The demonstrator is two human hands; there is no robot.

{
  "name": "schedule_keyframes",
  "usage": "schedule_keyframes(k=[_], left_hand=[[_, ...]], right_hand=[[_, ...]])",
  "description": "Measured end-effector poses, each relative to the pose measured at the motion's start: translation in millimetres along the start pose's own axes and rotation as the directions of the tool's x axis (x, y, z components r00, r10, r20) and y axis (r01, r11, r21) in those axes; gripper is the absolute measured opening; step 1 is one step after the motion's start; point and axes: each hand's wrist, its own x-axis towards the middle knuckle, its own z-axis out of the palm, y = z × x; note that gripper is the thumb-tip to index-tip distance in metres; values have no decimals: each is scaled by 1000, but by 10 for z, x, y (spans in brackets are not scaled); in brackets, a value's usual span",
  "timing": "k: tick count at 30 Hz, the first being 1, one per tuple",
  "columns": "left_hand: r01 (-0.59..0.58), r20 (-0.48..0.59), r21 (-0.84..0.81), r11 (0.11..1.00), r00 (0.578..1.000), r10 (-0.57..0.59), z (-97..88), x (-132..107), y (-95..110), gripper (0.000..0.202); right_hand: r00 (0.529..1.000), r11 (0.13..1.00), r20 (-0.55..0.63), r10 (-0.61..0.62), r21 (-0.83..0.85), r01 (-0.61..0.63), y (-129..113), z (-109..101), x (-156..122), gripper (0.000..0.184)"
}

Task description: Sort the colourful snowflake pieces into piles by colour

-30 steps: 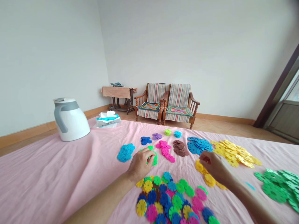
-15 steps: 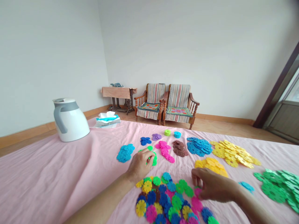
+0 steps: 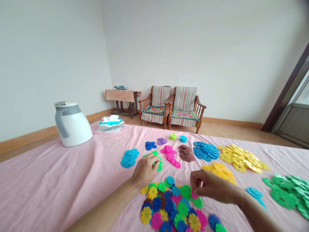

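My left hand (image 3: 145, 170) rests curled over a small bright green pile of plastic snowflake discs (image 3: 158, 166), which it partly hides. Whether it grips any is hidden. My right hand (image 3: 207, 187) hovers over the right side of a mixed heap of multicoloured discs (image 3: 169, 206), its fingertips pinched together. A pink disc (image 3: 194, 195) shows just under those fingertips and seems to be held. A green disc (image 3: 185, 191) lies right beside them. Just beyond the hand is a yellow disc pile (image 3: 220, 170).
Sorted disc piles lie across the pink bedsheet (image 3: 48, 183): light blue, dark blue, purple, pink, brown, blue, yellow, and green at the right. A white kettle (image 3: 72, 127) and a tissue box (image 3: 111, 125) stand at the far left. Chairs stand beyond.
My right hand has moved left from the yellow pile, over the pink discs, to the heap's upper right. Fewer pink discs lie there now. My left hand has stayed still.
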Motion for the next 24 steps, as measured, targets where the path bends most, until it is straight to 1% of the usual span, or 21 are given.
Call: schedule_keyframes(k=[1,3,6,8,11,15,19,22,24], left_hand=[[-1,2,0,1000,1000,1,0,1,3,20],[-1,2,-2,1000,1000,1,0,4,10,20],[0,6,-9,1000,1000,0,-8,8,19,19],[3,8,-8,1000,1000,-3,-17,10,22,19],[4,5,5,1000,1000,-4,-28,9,20,18],[-6,9,14,1000,1000,6,-25,5,19,18],[-8,9,9,1000,1000,8,-15,2,25,19],[-12,14,5,1000,1000,12,-10,0,23,18],[-14,16,12,1000,1000,14,-8,-1,18,18]], right_hand=[[999,1000,-47,-21,22,22,21,-4,37,1],[983,1000,-184,-11,27,16,70,11,153,5],[923,998,-380,58,5,-61,153,69,418,9],[885,995,-456,89,-1,-101,195,105,622,9],[840,990,-530,115,-6,-139,202,135,900,10],[788,983,-597,150,1,-186,132,161,1148,11],[760,976,-626,176,8,-219,91,185,1227,12],[769,977,-617,166,-2,-212,120,180,1168,12],[797,982,-586,150,-9,-191,150,171,1080,12]])
